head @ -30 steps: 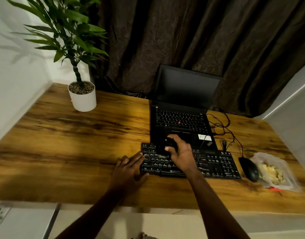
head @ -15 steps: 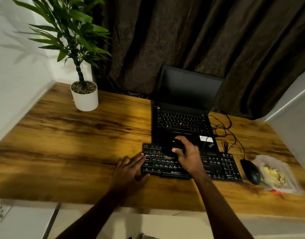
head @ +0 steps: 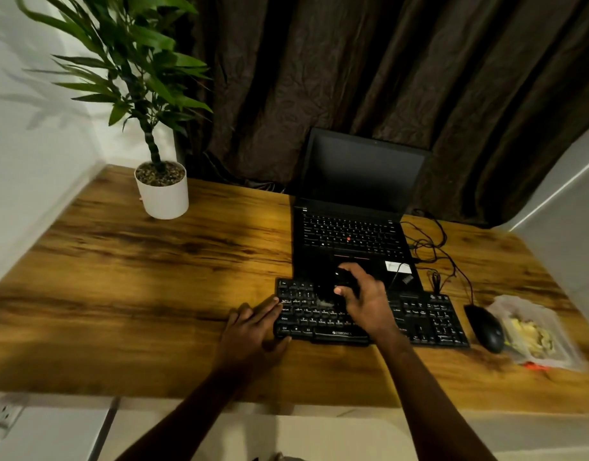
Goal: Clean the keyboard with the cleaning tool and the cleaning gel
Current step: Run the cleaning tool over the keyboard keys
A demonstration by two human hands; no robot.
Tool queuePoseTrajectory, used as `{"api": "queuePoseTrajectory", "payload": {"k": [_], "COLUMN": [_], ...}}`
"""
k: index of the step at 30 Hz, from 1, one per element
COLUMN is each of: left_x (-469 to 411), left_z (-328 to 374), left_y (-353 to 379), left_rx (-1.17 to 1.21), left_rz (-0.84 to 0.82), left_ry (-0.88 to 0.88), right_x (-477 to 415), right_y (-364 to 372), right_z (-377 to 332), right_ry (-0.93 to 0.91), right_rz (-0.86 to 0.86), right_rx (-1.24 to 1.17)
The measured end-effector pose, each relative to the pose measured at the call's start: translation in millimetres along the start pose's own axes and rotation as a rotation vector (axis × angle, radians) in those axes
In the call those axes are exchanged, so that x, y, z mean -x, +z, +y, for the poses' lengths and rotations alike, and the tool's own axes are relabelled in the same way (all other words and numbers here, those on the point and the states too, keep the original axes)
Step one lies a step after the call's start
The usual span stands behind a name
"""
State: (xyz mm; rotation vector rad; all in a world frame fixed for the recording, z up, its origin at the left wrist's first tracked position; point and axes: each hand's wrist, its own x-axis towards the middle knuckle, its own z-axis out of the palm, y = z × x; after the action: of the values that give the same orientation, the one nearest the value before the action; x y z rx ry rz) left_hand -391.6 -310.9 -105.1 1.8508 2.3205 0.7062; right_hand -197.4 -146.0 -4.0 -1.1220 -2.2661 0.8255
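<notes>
A black keyboard [head: 426,319] lies near the front edge of the wooden desk. My right hand [head: 366,301] hovers over its upper middle keys, closed around a black cleaning tool [head: 344,277] whose pale bristle end [head: 324,301] touches the keys. My left hand [head: 253,331] lies flat against the keyboard's left end, fingers on the leftmost keys and thumb at the front corner. A clear bag with yellowish cleaning gel [head: 532,334] lies at the desk's right end.
An open black laptop [head: 353,234] stands just behind the keyboard. A black mouse [head: 486,327] sits to the keyboard's right, with tangled cables [head: 432,247] behind it. A potted plant [head: 161,191] stands at the back left. Dark curtains hang behind the desk [head: 136,277].
My right hand with the tool has shifted slightly along the keyboard's upper keys. My left hand has stayed at the keyboard's left end.
</notes>
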Motion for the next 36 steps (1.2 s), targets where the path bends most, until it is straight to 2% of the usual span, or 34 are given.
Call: {"api": "queuePoseTrajectory", "payload": {"k": [7,14,22,29,32,36], "left_x": [0.0,1.9,1.5,0.9,0.6,-0.3], "left_z": [0.0,1.6,0.6,0.7,2.1,-0.9], "left_y": [0.5,-1.5,-1.1,-2.0,-3.7,0.0], "left_rx": [-0.02,-0.013,-0.015,0.012,0.015,0.016], "left_rz": [0.053,0.042,0.027,0.062,0.045,0.107], "left_ry": [0.023,-0.002,0.013,0.016,0.011,0.034], "right_x": [-7.4,-5.0,-2.7,-3.5,-4.0,-7.8], "right_y": [37.2,9.9,33.1,12.5,16.4,41.3], "right_z": [-28.7,-1.0,-33.9,-19.0,-19.8,-37.2], "right_ry": [-0.07,0.017,-0.076,0.024,-0.007,-0.092], "right_rz": [-0.078,-0.064,-0.061,-0.081,-0.067,-0.089], "right_rx": [-0.035,0.048,-0.084,-0.019,-0.008,-0.029]}}
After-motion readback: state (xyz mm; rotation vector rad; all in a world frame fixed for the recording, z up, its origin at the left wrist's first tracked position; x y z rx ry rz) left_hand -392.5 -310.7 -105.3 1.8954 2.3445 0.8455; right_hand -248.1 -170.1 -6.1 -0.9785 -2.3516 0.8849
